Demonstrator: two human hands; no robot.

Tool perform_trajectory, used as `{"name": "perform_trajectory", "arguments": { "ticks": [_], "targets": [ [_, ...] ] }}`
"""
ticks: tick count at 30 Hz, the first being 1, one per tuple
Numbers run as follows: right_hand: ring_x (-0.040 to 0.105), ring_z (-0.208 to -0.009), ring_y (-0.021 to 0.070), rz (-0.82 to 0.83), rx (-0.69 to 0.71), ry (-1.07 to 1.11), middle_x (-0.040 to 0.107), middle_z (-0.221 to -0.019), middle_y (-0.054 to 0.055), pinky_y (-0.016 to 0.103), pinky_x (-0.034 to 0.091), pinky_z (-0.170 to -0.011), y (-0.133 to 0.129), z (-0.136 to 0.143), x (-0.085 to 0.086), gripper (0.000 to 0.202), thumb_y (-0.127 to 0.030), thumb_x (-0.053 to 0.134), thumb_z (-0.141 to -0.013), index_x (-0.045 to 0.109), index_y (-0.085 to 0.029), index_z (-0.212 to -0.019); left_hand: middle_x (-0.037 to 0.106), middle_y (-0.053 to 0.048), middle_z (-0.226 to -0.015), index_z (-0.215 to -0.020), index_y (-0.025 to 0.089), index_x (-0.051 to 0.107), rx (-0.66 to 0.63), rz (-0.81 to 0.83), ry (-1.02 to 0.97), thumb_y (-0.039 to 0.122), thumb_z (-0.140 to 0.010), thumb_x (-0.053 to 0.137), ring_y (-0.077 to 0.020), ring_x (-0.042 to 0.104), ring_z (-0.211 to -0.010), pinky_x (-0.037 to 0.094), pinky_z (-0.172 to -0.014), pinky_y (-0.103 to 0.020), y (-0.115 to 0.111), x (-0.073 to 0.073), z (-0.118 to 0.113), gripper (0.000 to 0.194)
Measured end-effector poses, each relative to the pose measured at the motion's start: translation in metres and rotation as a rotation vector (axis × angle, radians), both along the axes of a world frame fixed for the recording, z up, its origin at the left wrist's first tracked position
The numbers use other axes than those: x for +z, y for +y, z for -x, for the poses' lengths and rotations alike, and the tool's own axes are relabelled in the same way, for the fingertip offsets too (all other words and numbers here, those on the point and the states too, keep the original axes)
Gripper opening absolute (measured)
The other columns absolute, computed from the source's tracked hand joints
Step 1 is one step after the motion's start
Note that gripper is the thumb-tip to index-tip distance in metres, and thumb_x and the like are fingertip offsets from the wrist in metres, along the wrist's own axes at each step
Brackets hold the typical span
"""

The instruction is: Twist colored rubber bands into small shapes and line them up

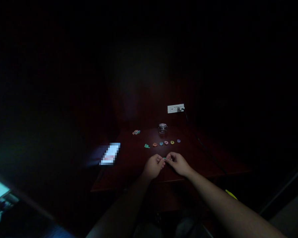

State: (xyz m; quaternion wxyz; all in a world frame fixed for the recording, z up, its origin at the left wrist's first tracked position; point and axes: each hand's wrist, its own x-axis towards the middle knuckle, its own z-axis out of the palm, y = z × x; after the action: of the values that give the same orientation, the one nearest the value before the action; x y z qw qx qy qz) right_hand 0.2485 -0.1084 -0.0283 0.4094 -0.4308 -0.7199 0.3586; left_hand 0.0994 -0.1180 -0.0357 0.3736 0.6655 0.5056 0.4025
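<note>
Close to the table's front edge, my left hand (155, 166) and my right hand (178, 163) meet, fingertips pinched. Between them a short bit of a green hair tie (164, 158) shows, the rest hidden by the fingers. Beyond the hands runs a row of small coiled hair ties: green (147, 145), orange (155, 144), blue (161, 143), pink (166, 142), yellow (172, 142) and purple (178, 140). The green one in the row lies looser, with an end sticking out. A small pile of mixed hair ties (136, 132) lies farther back on the left.
A clear lidded jar (162, 129) stands behind the row on the dark red table (129, 165). At the left edge glows a blurred bright screen (110, 154). A wall socket (175, 108) holds a plug, whose dark cord (200, 140) runs down the right side. Surroundings are very dark.
</note>
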Motion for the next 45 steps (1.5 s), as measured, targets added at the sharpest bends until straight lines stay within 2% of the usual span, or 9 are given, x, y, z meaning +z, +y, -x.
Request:
{"name": "perform_trajectory", "arguments": {
  "ticks": [10, 16, 22, 32, 38, 45],
  "targets": [
    [0.043, -0.052, 0.0093, -0.110, -0.007, -0.088, 0.052, -0.058, 0.000, 0.020, 0.034, -0.050, 0.0053, 0.0019, -0.0035, 0.020, -0.031, 0.047, -0.071, 0.053, -0.013, -0.066, 0.059, -0.003, -0.067, -0.076, 0.013, 0.054, 0.154, -0.137, 0.039, 0.025, -0.070, 0.053, -0.0078, 0.053, -0.058, 0.040, -0.055, -0.018, -0.0059, -0.0020, -0.0023, 0.013],
    [0.043, -0.051, 0.0084, -0.092, 0.053, -0.014, 0.052, -0.059, 0.000, 0.019, 0.034, -0.048, 0.0058, 0.0017, -0.0058, 0.014, -0.026, 0.051, -0.066, 0.054, -0.013, -0.067, 0.057, -0.002, -0.061, -0.076, 0.011, 0.055, 0.092, -0.116, -0.027, 0.021, -0.070, 0.053, -0.0072, 0.052, -0.054, 0.041, -0.056, -0.019, -0.0071, 0.0000, -0.0019, 0.012],
    [0.043, -0.048, 0.0078, -0.050, 0.106, 0.030, 0.053, -0.056, 0.000, 0.020, 0.033, -0.046, 0.0060, 0.0021, -0.0067, 0.016, -0.025, 0.051, -0.064, 0.056, -0.011, -0.068, 0.057, -0.002, -0.061, -0.075, 0.010, 0.055, 0.095, -0.111, -0.052, 0.023, -0.070, 0.054, -0.0069, 0.051, -0.053, 0.042, -0.056, -0.019, -0.0069, 0.0003, -0.0012, 0.013],
    [0.042, -0.047, 0.0077, -0.042, 0.034, 0.021, 0.052, -0.055, -0.001, 0.019, 0.033, -0.046, 0.0061, 0.0007, -0.0030, 0.017, -0.027, 0.047, -0.068, 0.054, -0.012, -0.066, 0.059, -0.004, -0.067, -0.076, 0.011, 0.051, 0.054, -0.073, -0.145, 0.022, -0.074, 0.049, -0.0073, 0.052, -0.055, 0.042, -0.053, -0.020, -0.0054, 0.0014, -0.0003, 0.012],
    [0.045, -0.046, 0.0076, 0.015, -0.003, 0.147, 0.052, -0.054, -0.001, 0.019, 0.035, -0.044, 0.0066, -0.0021, -0.0038, 0.013, -0.026, 0.047, -0.067, 0.050, -0.014, -0.063, 0.058, -0.004, -0.064, -0.073, 0.011, 0.051, 0.122, -0.051, -0.214, 0.022, -0.074, 0.050, -0.0073, 0.052, -0.053, 0.043, -0.052, -0.020, -0.0040, 0.0022, 0.0011, 0.012],
    [0.042, -0.044, 0.0061, 0.010, 0.035, 0.198, 0.050, -0.053, -0.003, 0.018, 0.033, -0.043, 0.0044, -0.0005, -0.0050, 0.013, -0.020, 0.055, -0.060, 0.054, -0.013, -0.071, 0.059, -0.004, -0.062, -0.072, 0.011, 0.052, 0.087, -0.111, -0.153, 0.022, -0.071, 0.054, -0.0070, 0.052, -0.052, 0.041, -0.051, -0.019, -0.0049, 0.0032, 0.0020, 0.011]
  ]
}}
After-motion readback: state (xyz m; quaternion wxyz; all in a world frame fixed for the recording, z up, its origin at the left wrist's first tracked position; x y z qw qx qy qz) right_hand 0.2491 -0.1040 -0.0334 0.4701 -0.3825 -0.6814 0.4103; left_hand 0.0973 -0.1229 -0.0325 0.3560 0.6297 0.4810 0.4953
